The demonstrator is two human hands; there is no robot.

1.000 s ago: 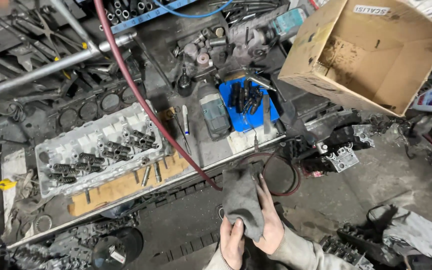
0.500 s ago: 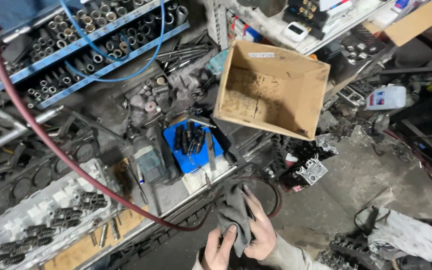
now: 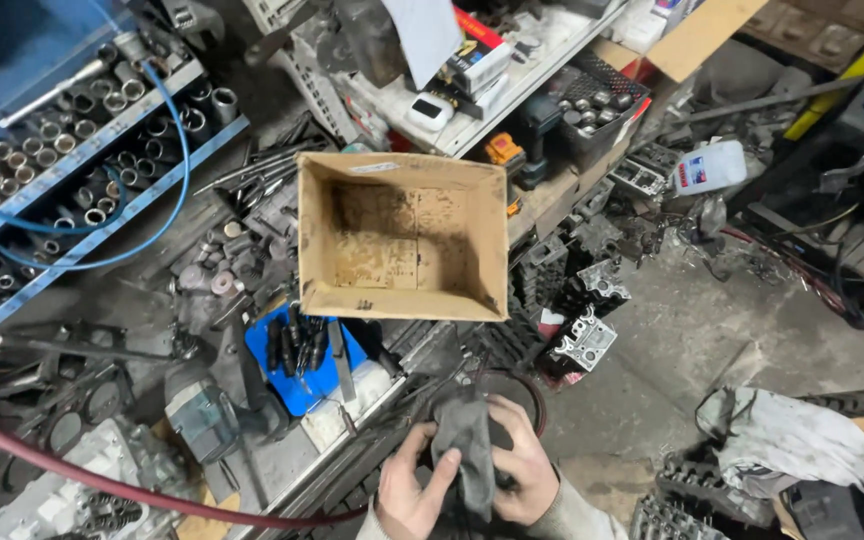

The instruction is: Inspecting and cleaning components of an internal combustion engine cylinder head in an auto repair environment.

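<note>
Cluttered workbench [image 3: 282, 470] bears an open brown cardboard box [image 3: 402, 240]; both hands' fingers [image 3: 442, 485] clutch a grey rag [image 3: 467, 450].

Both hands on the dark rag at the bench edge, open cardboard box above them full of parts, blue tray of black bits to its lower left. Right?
Not quite: the head view shows the cardboard box empty, its stained bottom bare. The rest holds: left hand and right hand both grip the dark rag at the bench edge, and the blue tray of black bits sits to the box's lower left.
</note>
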